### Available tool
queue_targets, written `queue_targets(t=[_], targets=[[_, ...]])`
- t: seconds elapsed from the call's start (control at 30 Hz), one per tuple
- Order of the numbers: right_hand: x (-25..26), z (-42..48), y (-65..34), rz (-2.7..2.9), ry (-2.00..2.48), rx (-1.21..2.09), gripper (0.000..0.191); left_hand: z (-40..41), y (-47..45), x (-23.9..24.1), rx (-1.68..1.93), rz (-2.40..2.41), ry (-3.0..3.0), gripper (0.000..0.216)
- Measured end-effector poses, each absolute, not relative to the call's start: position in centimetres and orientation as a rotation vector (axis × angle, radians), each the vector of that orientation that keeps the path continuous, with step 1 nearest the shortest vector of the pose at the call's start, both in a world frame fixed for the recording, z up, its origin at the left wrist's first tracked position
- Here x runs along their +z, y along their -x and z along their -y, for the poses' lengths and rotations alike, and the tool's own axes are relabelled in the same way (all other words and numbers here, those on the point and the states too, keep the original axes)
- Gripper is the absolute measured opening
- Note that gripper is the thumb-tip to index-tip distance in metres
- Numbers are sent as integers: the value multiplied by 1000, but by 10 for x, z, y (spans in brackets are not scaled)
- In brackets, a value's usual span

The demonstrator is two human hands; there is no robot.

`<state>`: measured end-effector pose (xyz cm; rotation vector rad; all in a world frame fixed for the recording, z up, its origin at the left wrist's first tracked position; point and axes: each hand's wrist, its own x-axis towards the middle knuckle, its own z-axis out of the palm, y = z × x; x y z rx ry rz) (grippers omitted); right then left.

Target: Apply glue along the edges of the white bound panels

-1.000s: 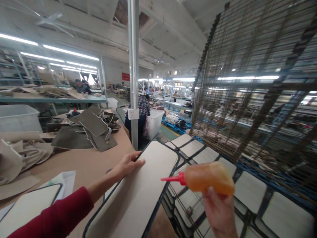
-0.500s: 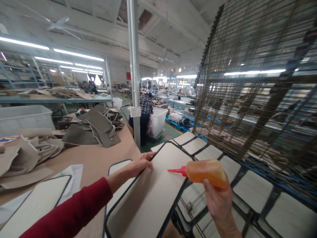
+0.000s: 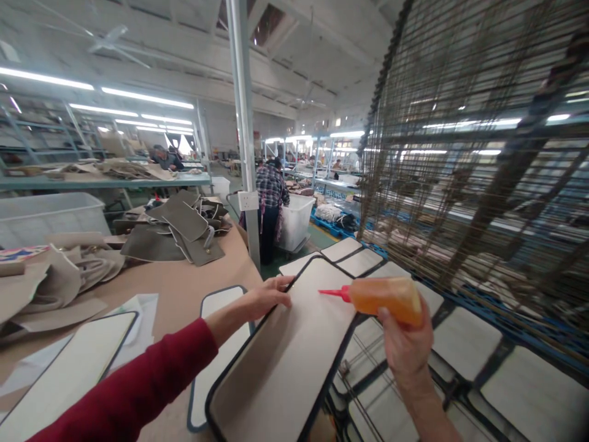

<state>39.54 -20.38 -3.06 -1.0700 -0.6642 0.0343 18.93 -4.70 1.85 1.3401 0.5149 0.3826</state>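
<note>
My left hand [image 3: 269,297] grips the left edge of a cream panel with a dark border [image 3: 294,350], thumb on its face and fingers behind the rim. The panel is tilted up in front of me. My right hand [image 3: 407,344] is wrapped round a squeeze bottle [image 3: 384,299] of amber liquid. The bottle lies nearly level, its red nozzle pointing left over the upper part of the panel; whether the tip touches cannot be told. Another bordered panel [image 3: 216,350] lies on the table behind my left wrist.
The brown-topped table [image 3: 179,288] carries grey-brown cut pieces [image 3: 184,221] and a further panel [image 3: 69,368]. A wire rack [image 3: 427,153] stands raised at right, with several panels [image 3: 464,341] laid out below it. Beyond the metal post [image 3: 242,123], a person [image 3: 269,196] bends by a white bin [image 3: 297,221].
The bottle and my right hand have risen slightly, its nozzle now higher over the panel. My left hand keeps its hold on the panel's edge. The view has shifted a little.
</note>
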Motion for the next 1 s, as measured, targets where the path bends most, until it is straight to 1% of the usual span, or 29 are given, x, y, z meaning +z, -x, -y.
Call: queue_targets(t=[0.2, 0.27, 0.4, 0.5, 0.57, 0.63, 0.7, 0.77, 0.9, 0.93, 1.0], targets=[[-71, 241, -346, 735, 1109, 278, 71, 39, -198, 13, 434, -527, -1324, 64], [-73, 248, -343, 727, 1138, 240, 71, 38, -197, 14, 431, -536, -1343, 65], [-46, 237, -378, 567, 1036, 10, 70, 37, -196, 19, 366, -476, -1342, 68], [-35, 232, -393, 482, 979, -71, 71, 30, -196, 20, 372, -426, -1321, 70], [-44, 238, -381, 496, 1018, -1, 68, 22, -196, 18, 381, -434, -1299, 72], [-60, 248, -361, 542, 1100, 145, 66, 13, -196, 14, 377, -447, -1285, 73], [-71, 254, -345, 582, 1156, 192, 70, 7, -197, 11, 380, -429, -1287, 73], [-68, 250, -343, 578, 1159, 111, 73, 6, -198, 12, 368, -390, -1293, 72], [-43, 231, -363, 472, 1059, -186, 73, 11, -203, 19, 302, -316, -1297, 70], [-40, 229, -364, 459, 1052, -220, 73, 11, -205, 20, 292, -306, -1294, 68], [-43, 232, -355, 469, 1099, -187, 71, 8, -209, 19, 273, -307, -1279, 66]])
